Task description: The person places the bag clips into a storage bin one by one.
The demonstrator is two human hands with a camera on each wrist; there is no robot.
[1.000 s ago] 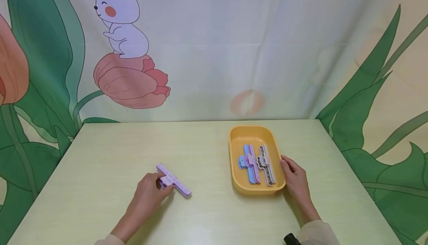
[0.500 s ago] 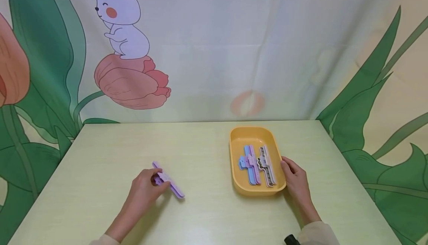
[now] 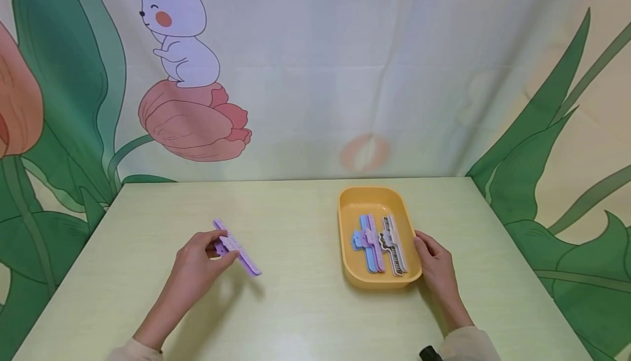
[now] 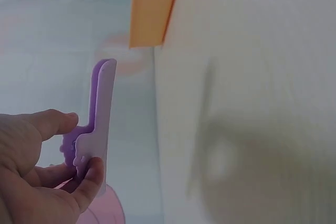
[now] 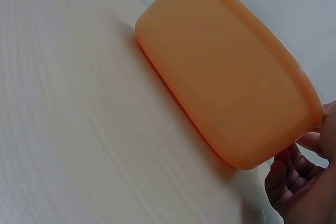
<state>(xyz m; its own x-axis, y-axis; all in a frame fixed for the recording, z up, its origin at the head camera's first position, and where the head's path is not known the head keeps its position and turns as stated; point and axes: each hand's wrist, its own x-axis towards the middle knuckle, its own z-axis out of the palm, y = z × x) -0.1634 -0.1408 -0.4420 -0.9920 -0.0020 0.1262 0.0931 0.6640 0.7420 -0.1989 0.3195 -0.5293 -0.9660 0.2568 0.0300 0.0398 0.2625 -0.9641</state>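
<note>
My left hand pinches a long purple clip by its grip tabs, between thumb and fingers. Seen from the left wrist, the purple clip stands upright with its two long bars together, and its shadow falls apart from it on the tabletop. At the right, my right hand holds the near right corner of a yellow plastic tray. From the right wrist, the fingers curl at the corner of the tray; part of that hand is out of frame.
Inside the tray lie several long clips side by side: a blue one, a purple one, a black-and-white patterned one and a pale one. A printed curtain hangs behind the pale wooden table.
My left hand has lifted the purple clip off the tabletop and moved it left and slightly away from me. The right hand and the tray have stayed in place.
</note>
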